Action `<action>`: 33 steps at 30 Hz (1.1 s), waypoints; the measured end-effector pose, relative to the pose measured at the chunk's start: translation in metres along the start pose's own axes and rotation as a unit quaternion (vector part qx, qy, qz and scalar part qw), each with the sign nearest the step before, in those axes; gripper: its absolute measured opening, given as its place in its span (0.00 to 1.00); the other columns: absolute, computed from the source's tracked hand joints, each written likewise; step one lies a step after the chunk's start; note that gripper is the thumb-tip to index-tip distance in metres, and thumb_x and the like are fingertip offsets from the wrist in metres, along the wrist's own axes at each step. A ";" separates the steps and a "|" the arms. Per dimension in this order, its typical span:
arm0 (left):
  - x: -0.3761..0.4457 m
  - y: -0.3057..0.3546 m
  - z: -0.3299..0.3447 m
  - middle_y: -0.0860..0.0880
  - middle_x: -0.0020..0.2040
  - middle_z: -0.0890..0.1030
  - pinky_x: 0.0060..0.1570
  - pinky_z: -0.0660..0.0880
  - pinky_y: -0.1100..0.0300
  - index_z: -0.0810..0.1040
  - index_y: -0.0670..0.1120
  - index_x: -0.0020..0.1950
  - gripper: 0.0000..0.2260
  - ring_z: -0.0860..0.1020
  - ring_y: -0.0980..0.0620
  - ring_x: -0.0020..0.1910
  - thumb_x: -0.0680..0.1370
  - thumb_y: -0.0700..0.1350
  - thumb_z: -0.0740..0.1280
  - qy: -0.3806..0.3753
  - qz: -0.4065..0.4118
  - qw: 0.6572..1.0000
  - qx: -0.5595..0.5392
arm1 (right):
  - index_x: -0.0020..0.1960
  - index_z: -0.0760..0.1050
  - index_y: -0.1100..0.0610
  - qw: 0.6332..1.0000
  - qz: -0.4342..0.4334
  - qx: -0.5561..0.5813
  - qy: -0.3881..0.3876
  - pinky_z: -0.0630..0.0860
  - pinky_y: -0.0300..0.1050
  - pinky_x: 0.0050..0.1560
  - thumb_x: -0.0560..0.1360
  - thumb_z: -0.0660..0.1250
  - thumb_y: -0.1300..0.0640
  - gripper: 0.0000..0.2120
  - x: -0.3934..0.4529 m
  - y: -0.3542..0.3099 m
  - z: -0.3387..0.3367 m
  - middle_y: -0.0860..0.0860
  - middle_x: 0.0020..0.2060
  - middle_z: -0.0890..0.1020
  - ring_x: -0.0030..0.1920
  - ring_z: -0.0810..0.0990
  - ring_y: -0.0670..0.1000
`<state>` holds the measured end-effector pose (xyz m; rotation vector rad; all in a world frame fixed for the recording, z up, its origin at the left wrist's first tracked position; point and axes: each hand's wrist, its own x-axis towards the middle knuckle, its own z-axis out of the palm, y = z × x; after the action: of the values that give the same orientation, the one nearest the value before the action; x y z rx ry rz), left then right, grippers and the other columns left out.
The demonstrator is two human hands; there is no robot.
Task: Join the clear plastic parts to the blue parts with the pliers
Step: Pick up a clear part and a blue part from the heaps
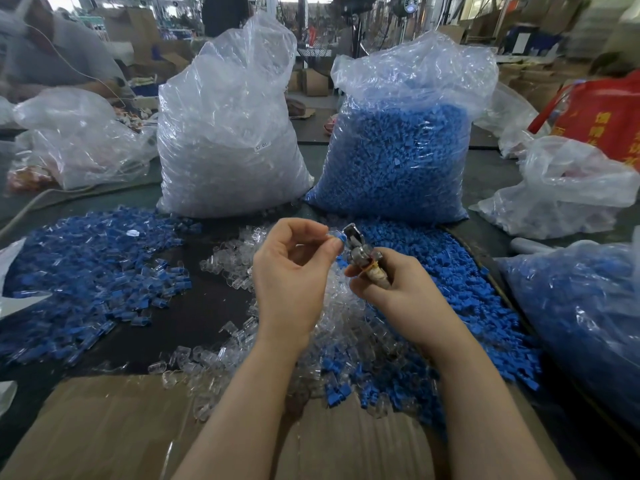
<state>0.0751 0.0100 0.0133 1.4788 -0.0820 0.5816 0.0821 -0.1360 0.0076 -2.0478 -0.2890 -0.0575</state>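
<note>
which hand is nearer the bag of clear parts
Left. The left hand is just in front of the clear bag; the right hand, holding pliers, is nearer the blue bag.

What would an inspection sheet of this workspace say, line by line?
Surface: dark table; cardboard sheet at the near edge.
Job's things: clear parts pile in the middle; loose blue parts pile on the right; mixed blue-and-clear pieces on the left; pliers.
Clutter: bag of clear parts, bag of blue parts, more plastic bags around.
Grips: left hand pinches a small blue-and-clear piece at the pliers' tip; right hand grips the pliers.
Cables: pale cord at far left.
Surroundings: red bag, cardboard boxes, standing fans, another person at the upper left.
</note>
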 end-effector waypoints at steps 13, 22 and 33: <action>0.002 0.002 -0.006 0.49 0.39 0.82 0.44 0.78 0.65 0.77 0.42 0.45 0.11 0.82 0.57 0.39 0.71 0.29 0.74 -0.049 0.011 0.998 -0.025 | 0.47 0.79 0.50 1.000 -0.012 -0.008 -0.012 0.79 0.52 0.47 0.76 0.68 0.59 0.05 0.000 0.001 0.000 0.48 0.40 0.83 0.42 0.80 0.48; 0.002 0.002 -0.007 0.50 0.38 0.82 0.43 0.78 0.65 0.77 0.44 0.45 0.12 0.82 0.57 0.39 0.71 0.29 0.74 -0.050 0.012 0.998 -0.031 | 0.44 0.80 0.52 0.999 -0.035 -0.025 -0.003 0.68 0.33 0.31 0.75 0.66 0.64 0.08 -0.001 0.005 0.002 0.44 0.33 0.79 0.31 0.73 0.41; 0.003 0.002 -0.006 0.52 0.38 0.82 0.43 0.78 0.65 0.78 0.45 0.46 0.12 0.81 0.57 0.39 0.71 0.29 0.74 -0.054 0.005 0.998 -0.029 | 0.46 0.77 0.51 0.997 -0.037 -0.064 0.000 0.73 0.46 0.35 0.76 0.66 0.60 0.05 0.001 0.008 0.001 0.46 0.34 0.79 0.32 0.74 0.44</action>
<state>0.0747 0.0166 0.0154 1.4527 -0.1890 0.5024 0.0849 -0.1385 0.0000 -2.1645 -0.3692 -0.1236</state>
